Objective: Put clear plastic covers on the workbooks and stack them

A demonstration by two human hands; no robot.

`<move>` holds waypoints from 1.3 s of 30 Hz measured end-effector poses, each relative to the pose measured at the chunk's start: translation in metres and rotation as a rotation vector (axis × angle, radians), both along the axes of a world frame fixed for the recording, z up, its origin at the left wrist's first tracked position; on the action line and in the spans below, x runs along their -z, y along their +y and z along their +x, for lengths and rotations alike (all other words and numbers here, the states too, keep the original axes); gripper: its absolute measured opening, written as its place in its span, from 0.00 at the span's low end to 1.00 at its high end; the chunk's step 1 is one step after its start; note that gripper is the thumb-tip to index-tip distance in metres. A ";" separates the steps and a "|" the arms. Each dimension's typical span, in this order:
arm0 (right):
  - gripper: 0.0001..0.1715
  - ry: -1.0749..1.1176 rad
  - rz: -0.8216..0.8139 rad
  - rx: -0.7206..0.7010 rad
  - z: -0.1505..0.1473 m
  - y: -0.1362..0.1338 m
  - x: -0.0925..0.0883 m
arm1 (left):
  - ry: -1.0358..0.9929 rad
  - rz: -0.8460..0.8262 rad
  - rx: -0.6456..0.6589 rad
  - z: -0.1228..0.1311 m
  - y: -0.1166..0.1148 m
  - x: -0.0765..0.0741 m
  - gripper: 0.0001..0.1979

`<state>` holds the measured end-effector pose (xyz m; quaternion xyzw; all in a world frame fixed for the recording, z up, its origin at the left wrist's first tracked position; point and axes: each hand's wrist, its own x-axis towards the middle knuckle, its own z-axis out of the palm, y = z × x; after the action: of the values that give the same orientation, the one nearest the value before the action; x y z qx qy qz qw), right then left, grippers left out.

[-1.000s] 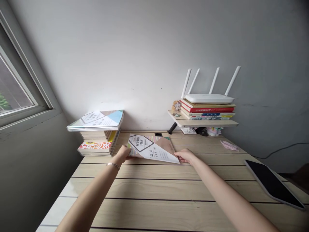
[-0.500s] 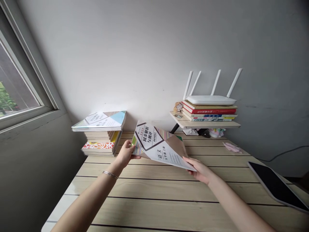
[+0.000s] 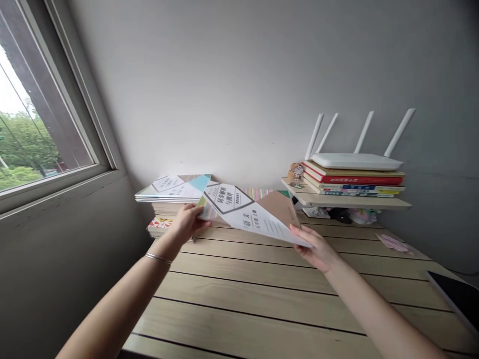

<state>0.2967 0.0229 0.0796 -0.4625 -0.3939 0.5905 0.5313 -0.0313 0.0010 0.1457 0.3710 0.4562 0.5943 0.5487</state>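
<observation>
A thin paperback workbook (image 3: 258,212) with Chinese print and a white, brown and striped cover is held up over the table, tilted, front cover upward. My left hand (image 3: 185,222) grips its left end, thumb on top and fingers beneath. At the lower right corner my right hand (image 3: 313,244) pinches it the same way. Behind my left hand stands a stack of books (image 3: 162,224), its lower part partly hidden by that hand. Several similar workbooks (image 3: 174,187) with a blue corner lie flat on top of the stack, overhanging it.
A small raised shelf (image 3: 346,200) at the back right carries a pile of books (image 3: 355,179) with a white router (image 3: 357,160) on top. On the slatted table (image 3: 239,299) lie a pink cloth-like item (image 3: 395,243) and a dark tablet (image 3: 458,299). A window (image 3: 45,124) is at left.
The workbook has risen and moved left toward the stack, still in both hands, and now overlaps the stack's right edge in view. My view has shifted to the left.
</observation>
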 end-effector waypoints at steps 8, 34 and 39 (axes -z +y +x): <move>0.07 -0.002 0.175 -0.220 -0.145 0.061 -0.085 | 0.202 0.135 -0.437 -0.129 0.023 -0.052 0.06; 0.23 -0.441 -0.118 -0.251 -0.257 0.151 -0.063 | 0.281 -0.316 -0.526 -0.253 0.098 0.004 0.05; 0.13 -0.269 -0.160 -0.308 -0.266 0.145 -0.060 | 0.196 -0.234 -0.535 -0.243 0.094 0.001 0.06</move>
<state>0.0310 0.1683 0.1394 -0.5122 -0.4789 0.6270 0.3392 -0.2741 0.0947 0.1450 0.2275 0.6539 0.6224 0.3651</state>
